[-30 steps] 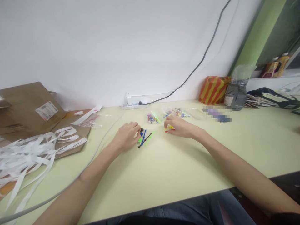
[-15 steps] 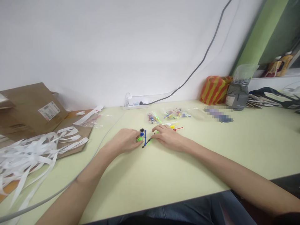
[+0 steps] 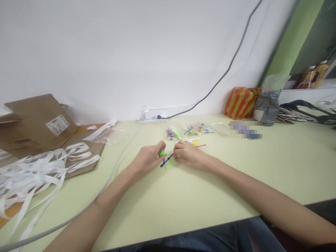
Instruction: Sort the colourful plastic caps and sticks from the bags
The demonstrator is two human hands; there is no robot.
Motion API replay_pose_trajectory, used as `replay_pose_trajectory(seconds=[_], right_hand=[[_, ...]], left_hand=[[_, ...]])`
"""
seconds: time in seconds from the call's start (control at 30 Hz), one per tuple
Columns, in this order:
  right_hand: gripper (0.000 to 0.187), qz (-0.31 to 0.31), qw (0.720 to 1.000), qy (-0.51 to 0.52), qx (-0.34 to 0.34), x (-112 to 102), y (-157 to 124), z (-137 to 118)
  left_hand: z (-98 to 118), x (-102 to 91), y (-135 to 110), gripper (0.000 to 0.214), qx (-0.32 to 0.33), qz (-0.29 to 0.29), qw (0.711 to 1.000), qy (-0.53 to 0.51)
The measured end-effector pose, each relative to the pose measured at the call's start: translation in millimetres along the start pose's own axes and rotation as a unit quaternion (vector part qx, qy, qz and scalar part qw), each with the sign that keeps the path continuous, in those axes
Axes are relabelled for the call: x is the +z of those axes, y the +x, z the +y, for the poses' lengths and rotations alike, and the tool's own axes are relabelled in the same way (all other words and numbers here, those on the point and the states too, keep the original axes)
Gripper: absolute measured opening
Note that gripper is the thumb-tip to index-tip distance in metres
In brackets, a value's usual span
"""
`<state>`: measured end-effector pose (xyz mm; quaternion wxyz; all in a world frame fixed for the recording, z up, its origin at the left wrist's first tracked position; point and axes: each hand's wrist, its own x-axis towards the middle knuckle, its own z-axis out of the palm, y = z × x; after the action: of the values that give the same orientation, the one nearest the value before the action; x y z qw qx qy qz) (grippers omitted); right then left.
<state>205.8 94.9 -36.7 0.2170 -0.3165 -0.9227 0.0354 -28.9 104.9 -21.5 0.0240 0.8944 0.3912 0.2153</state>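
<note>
My left hand (image 3: 149, 157) is closed, thumb and fingers curled around a small green round plastic piece (image 3: 162, 153). Just below it shows a blue plastic stick (image 3: 164, 161), mostly hidden by those fingers. A black stick with a pointed end (image 3: 168, 160) lies slanted on the table between my hands. Beside it runs a bright green stick (image 3: 170, 163), its far end under my right hand (image 3: 191, 154). The right fingers are bent and drawn together over the sticks; what they hold, if anything, is hidden. Behind the right hand lie yellow pieces (image 3: 195, 142) and a red stick (image 3: 201, 145).
Clear bags of coloured plastic parts (image 3: 198, 128) lie behind my hands. A power strip (image 3: 153, 117) stands by the wall. Cardboard (image 3: 36, 119) and white straps (image 3: 39, 178) cover the left side; a grey cable (image 3: 105, 187) crosses there. A striped bag (image 3: 240, 103) stands back right.
My left hand's fingers have closed in over the blue stick, and the black and blue round pieces are now hidden. The right fingers have curled inward, and more of the green stick shows.
</note>
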Motion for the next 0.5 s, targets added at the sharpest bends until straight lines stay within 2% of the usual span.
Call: replay_pose_trajectory(seconds=[0.13, 0.27, 0.4, 0.5], right_hand=[[0.012, 0.055, 0.998, 0.007, 0.020, -7.1, -1.1, 0.3], [0.016, 0.146, 0.987, 0.034, 0.063, -11.8, -2.3, 5.4], [0.009, 0.262, 0.954, 0.118, 0.085, -10.1, -1.0, 4.8], [0.007, 0.324, 0.923, 0.174, 0.114, -7.4, 0.7, -1.6]], left_hand=[[3.4, 7.7, 0.8, 0.020, -0.036, 0.024, 0.998, -0.055], [8.7, 4.4, 1.2, 0.024, -0.062, 0.083, 0.985, -0.139], [16.0, 1.3, 2.3, 0.027, -0.099, 0.124, 0.946, -0.283], [24.9, 1.8, 3.2, 0.034, -0.119, 0.115, 0.914, -0.371]])
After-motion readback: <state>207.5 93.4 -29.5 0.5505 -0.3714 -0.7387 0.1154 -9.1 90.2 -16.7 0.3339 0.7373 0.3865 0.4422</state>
